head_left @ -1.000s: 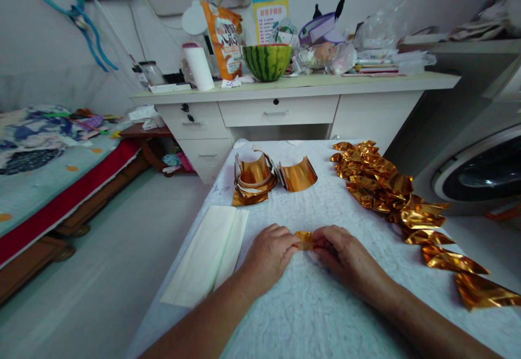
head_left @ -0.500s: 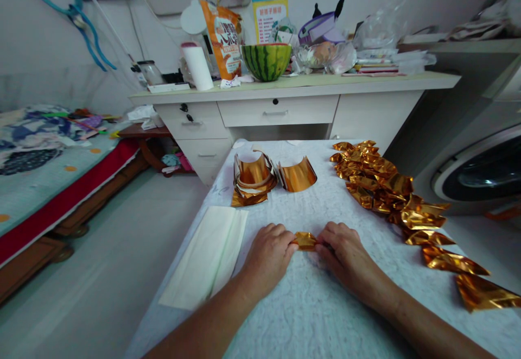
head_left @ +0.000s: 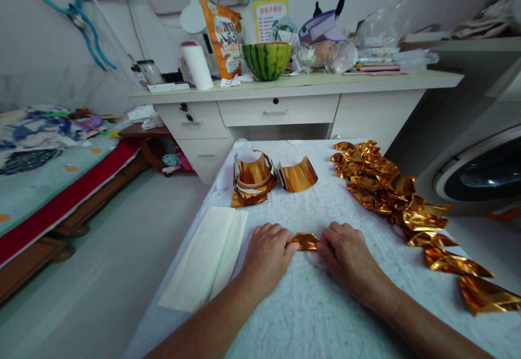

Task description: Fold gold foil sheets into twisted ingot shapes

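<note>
A small piece of gold foil (head_left: pixel 305 241) lies low over the cloth-covered table (head_left: pixel 301 315), between my two hands. My left hand (head_left: pixel 269 256) pinches its left end, and my right hand (head_left: pixel 345 253) pinches its right end. The fingertips partly hide both ends. Beyond my hands stand curled gold sheets (head_left: pixel 253 177), with another curved gold sheet (head_left: pixel 299 175) beside them. Several folded gold foil pieces (head_left: pixel 376 180) form a long row on the right side of the table.
Folded pale paper (head_left: pixel 205 258) lies by the table's left edge. Behind the table is a white desk (head_left: pixel 277 110) bearing a watermelon-patterned bowl (head_left: pixel 266 61) and an orange bag (head_left: pixel 223 38). A washing machine (head_left: pixel 480 169) stands right, a bed (head_left: pixel 61 185) left.
My hands have moved very slightly apart, and a little more of the foil shows between them. Both still pinch its ends.
</note>
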Available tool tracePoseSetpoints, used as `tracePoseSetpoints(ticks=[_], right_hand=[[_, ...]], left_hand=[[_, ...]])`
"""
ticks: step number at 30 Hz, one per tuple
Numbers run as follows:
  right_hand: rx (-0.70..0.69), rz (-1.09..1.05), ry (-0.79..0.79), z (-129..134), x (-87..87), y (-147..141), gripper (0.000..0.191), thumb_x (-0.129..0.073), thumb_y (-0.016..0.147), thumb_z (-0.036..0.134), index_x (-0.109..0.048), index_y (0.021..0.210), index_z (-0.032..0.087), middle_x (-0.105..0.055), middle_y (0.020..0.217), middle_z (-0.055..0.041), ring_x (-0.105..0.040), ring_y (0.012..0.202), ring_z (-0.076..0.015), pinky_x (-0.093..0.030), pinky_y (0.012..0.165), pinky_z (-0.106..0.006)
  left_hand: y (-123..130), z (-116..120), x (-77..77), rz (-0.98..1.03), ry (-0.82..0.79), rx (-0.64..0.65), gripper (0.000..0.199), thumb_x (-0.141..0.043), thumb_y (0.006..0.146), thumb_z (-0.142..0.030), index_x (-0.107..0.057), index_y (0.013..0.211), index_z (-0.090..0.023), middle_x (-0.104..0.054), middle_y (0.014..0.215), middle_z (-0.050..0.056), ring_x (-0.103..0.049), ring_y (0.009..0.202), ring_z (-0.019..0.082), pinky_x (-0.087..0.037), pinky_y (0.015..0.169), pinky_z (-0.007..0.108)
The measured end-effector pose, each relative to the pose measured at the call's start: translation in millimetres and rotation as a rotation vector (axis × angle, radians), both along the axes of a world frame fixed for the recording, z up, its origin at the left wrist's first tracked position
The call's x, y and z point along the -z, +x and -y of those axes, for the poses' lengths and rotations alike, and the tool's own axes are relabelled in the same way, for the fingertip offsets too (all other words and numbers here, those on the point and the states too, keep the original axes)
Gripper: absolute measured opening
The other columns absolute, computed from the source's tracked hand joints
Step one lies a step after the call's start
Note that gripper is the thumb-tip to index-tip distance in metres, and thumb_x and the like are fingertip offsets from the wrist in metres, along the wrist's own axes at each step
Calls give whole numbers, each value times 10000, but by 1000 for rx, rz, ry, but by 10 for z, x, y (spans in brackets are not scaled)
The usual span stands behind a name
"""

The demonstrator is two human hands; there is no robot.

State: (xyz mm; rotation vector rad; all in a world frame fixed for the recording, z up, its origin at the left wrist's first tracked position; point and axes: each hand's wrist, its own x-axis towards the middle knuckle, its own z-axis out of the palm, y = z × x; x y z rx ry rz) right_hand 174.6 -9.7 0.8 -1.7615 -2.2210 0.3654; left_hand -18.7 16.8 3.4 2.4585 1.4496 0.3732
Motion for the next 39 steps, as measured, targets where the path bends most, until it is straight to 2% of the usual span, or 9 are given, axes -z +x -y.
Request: tracePoseSetpoints(ticks=[7, 11, 19, 28, 33, 39], right_hand=[[21, 16, 18, -2, 26, 3, 252, -482, 940, 275, -614, 739, 203, -588, 788, -66, -484, 766, -232, -293, 672, -356], [43, 50, 32, 4, 47, -12, 234, -488, 934, 283, -618, 757, 203, -585, 794, -70, -486, 773, -240, -297, 671, -358], [99, 54, 66, 4, 67, -11, 116, -542, 894, 255, -601, 810, 202, -578, 827, -68, -498, 795, -250, -321, 696, -360], [23, -60, 54, 5, 33, 10, 103, -522, 903, 202, -624, 907, 203, -589, 905, -70, -512, 858, -244, -341, 733, -368], [-50, -145, 15, 5, -41, 29, 123, -547, 910, 264, -627, 834, 208, -597, 860, -53, -514, 838, -228, -342, 733, -366], [-122, -276, -14, 0, -61, 54, 233, -459, 968, 253, -581, 777, 199, -586, 808, -37, -503, 808, -202, -364, 747, -362]], left_hand=[[16, 38, 11, 25, 19, -66, 145, -619, 874, -258, -545, 768, -194, -616, 802, 13, -545, 814, 216, -370, 739, 351], [8, 49, 8, 71, 14, -130, 124, -667, 831, -258, -560, 855, -200, -611, 878, 19, -536, 882, 235, -367, 780, 374], [-9, 18, 40, 176, -47, -145, 119, -717, 783, -253, -612, 829, -222, -594, 891, -1, -521, 926, 224, -328, 853, 397], [-14, 6, -28, 321, -134, -91, 120, -675, 790, -183, -569, 736, -201, -617, 827, -26, -552, 878, 190, -344, 857, 365], [-9, 12, -35, 416, -175, -54, 132, -638, 814, -175, -541, 729, -200, -625, 767, -37, -571, 806, 173, -369, 816, 335], [1, 2, -32, 479, -216, -20, 26, -597, 840, -204, -623, 841, -209, -630, 741, -35, -581, 771, 162, -388, 797, 312]])
